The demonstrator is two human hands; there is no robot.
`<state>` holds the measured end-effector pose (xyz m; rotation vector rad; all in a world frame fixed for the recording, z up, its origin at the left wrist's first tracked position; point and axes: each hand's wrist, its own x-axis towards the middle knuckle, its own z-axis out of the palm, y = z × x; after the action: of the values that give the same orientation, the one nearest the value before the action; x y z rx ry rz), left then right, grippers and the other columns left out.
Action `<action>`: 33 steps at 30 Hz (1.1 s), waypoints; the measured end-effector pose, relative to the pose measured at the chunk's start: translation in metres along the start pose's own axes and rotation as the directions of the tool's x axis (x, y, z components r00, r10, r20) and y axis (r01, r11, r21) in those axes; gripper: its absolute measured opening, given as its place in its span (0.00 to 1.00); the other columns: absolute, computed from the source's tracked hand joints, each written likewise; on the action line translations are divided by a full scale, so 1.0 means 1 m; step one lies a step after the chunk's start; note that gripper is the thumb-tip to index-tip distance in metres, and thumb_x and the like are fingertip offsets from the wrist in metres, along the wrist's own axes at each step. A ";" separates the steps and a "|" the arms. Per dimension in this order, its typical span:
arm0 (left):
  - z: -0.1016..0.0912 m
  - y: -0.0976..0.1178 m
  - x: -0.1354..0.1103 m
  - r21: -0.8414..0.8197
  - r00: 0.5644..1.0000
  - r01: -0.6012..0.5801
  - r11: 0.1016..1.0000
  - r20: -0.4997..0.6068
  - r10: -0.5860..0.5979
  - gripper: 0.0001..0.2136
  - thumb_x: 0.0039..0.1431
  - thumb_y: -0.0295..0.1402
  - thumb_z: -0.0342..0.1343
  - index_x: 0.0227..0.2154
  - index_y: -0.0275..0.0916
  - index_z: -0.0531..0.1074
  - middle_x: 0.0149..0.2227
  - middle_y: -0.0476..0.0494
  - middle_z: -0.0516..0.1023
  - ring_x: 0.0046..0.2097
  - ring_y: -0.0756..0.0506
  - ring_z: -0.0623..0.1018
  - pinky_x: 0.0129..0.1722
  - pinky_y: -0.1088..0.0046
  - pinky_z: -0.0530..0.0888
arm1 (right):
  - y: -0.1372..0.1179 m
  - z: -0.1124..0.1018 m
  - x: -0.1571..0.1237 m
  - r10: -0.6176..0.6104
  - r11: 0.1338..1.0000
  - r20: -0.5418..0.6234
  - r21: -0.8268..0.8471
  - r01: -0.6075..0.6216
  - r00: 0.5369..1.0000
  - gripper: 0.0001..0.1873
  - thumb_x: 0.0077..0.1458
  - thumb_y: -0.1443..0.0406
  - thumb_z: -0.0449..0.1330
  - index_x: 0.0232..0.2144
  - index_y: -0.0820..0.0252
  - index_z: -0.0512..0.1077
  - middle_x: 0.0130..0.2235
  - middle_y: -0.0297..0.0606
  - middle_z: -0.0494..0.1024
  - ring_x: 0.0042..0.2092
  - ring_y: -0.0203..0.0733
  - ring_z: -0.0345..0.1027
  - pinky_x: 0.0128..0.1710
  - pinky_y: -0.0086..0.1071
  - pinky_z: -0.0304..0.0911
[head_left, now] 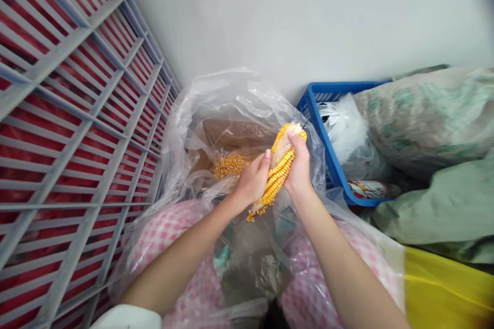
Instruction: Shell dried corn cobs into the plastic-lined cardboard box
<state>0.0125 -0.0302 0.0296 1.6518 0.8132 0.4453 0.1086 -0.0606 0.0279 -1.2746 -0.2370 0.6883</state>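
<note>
**A yellow corn cob (pixel 278 167) held up over a transparent plastic liner (pixel 227 87)**

The cob sits tilted between both hands, above the middle of the liner's opening. Its upper end shows pale, bare husk-white core, while rows of golden kernels remain along the side and down to the ragged lower tip. The person's left hand (pixel 252 180) wraps the cob's lower side, fingers curled round and thumb raised against the kernels. The right hand (pixel 299 164) closes on the upper end, its thumb pressed over the pale core. Both grips are pressed firmly on the cob, neither spread.

Below and just left of the hands, a small heap of loose golden kernels (pixel 230 164) lies inside the liner, on a brown paper or cardboard surface (pixel 231 133). Pink-and-white checked fabric (pixel 165 236) bulges under the liner's near edge, beneath both forearms, and a white sleeve (pixel 127 317) shows at the bottom edge of the view.

Left of the liner stands a grey slatted metal rack (pixel 77 113) with red behind its bars. To the right, a blue plastic crate (pixel 328 113) holds a white plastic bag (pixel 343 133) and a red-and-white printed cylinder (pixel 366 189). Beyond it lie a grey-green printed sack (pixel 428 118) and a pale green sack (pixel 440 205), with a yellow sheet (pixel 443 288) near the corner, all against a white wall (pixel 309 20).
</note>
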 end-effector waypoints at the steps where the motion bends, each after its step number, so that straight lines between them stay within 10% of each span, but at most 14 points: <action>1: 0.001 -0.001 -0.001 -0.003 1.000 -0.002 1.000 -0.008 0.002 0.24 0.57 0.51 0.35 0.28 0.39 0.70 0.30 0.45 0.75 0.33 0.45 0.72 0.33 0.72 0.63 | 0.001 -0.001 0.000 -0.002 1.000 0.010 -0.013 0.002 1.000 0.24 0.44 0.48 0.53 0.38 0.58 0.67 0.30 0.34 0.72 0.32 0.39 0.66 0.30 0.32 0.61; 22: 0.001 -0.003 0.002 0.054 1.000 -0.008 0.999 0.019 0.007 0.25 0.57 0.52 0.33 0.17 0.39 0.61 0.23 0.47 0.71 0.29 0.47 0.69 0.30 0.72 0.60 | 0.007 -0.007 -0.001 -0.022 0.999 -0.022 0.030 0.023 1.000 0.21 0.44 0.50 0.53 0.36 0.56 0.67 0.31 0.32 0.72 0.32 0.37 0.66 0.31 0.31 0.61; 33: -0.004 -0.002 0.007 0.045 0.999 0.020 0.999 0.039 -0.022 0.32 0.55 0.55 0.26 0.23 0.36 0.69 0.23 0.45 0.72 0.30 0.47 0.70 0.31 0.72 0.63 | -0.007 0.002 -0.007 0.031 0.949 -0.006 0.314 -0.028 1.000 0.13 0.42 0.54 0.57 0.27 0.57 0.68 0.25 0.31 0.70 0.34 0.40 0.67 0.33 0.33 0.64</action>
<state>0.0142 -0.0227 0.0281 1.6870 0.8151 0.3809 0.1048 -0.0641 0.0365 -0.9774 -0.0941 0.7133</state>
